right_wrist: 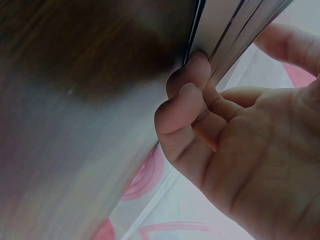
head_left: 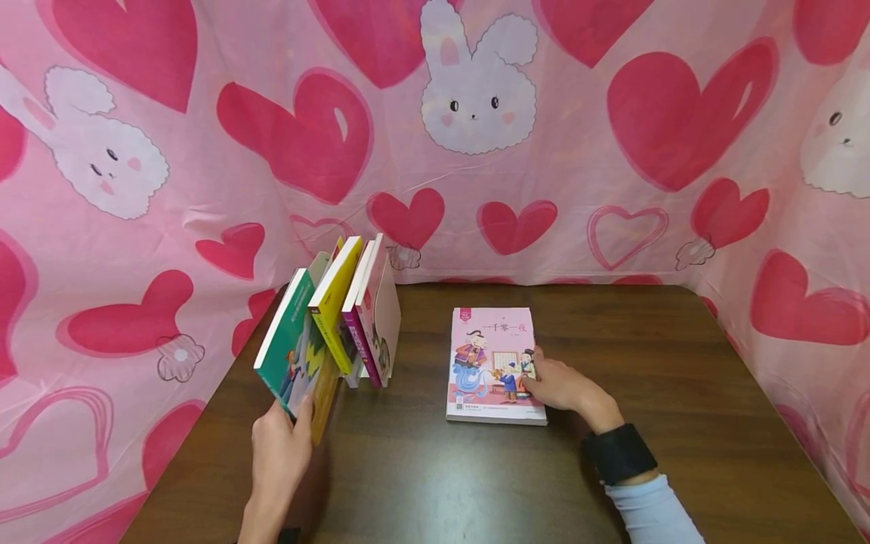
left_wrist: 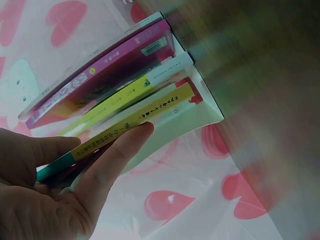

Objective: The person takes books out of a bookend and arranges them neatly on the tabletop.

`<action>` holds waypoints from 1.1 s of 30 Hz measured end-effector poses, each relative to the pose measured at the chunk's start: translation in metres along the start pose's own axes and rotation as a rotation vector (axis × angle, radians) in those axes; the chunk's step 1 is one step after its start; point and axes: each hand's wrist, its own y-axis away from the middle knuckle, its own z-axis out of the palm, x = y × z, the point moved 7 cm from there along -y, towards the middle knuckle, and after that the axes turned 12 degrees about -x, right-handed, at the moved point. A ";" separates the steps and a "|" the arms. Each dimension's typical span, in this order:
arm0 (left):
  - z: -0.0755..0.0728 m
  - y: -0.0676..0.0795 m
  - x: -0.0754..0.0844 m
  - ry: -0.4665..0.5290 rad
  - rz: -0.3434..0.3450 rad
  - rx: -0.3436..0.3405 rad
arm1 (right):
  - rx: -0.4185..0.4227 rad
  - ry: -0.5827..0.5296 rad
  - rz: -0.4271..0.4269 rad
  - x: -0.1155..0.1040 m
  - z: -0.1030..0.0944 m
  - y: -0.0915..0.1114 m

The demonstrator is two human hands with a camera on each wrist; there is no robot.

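Note:
My left hand (head_left: 280, 451) pinches a green picture book (head_left: 288, 344) by its spine edge, thumb on one cover and fingers on the other. In the left wrist view its yellow-and-green spine (left_wrist: 135, 127) slants at the left side of a pale book rack (left_wrist: 212, 102). Beside it in the rack lean a yellow book (head_left: 333, 302), a magenta-spined book (head_left: 362, 344) and a pink-covered book (head_left: 381, 306). On the table, my right hand (head_left: 569, 389) grips the right edge of a pink storybook (head_left: 492, 363), thumb on its cover. Curled fingertips touch its lower edge in the right wrist view.
A dark wooden table (head_left: 612, 340) carries everything. Pink cloth (head_left: 571, 159) printed with hearts and rabbits hangs along its back and sides. The rack stands near the table's left edge, with the storybook lying flat to its right.

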 end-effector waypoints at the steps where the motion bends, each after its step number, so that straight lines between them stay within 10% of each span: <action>1: 0.000 0.000 -0.001 0.002 -0.007 -0.002 | 0.001 0.007 -0.002 0.000 0.000 0.000; 33: -0.008 0.032 -0.007 0.003 -0.128 0.022 | 0.003 0.020 0.009 0.001 0.002 -0.003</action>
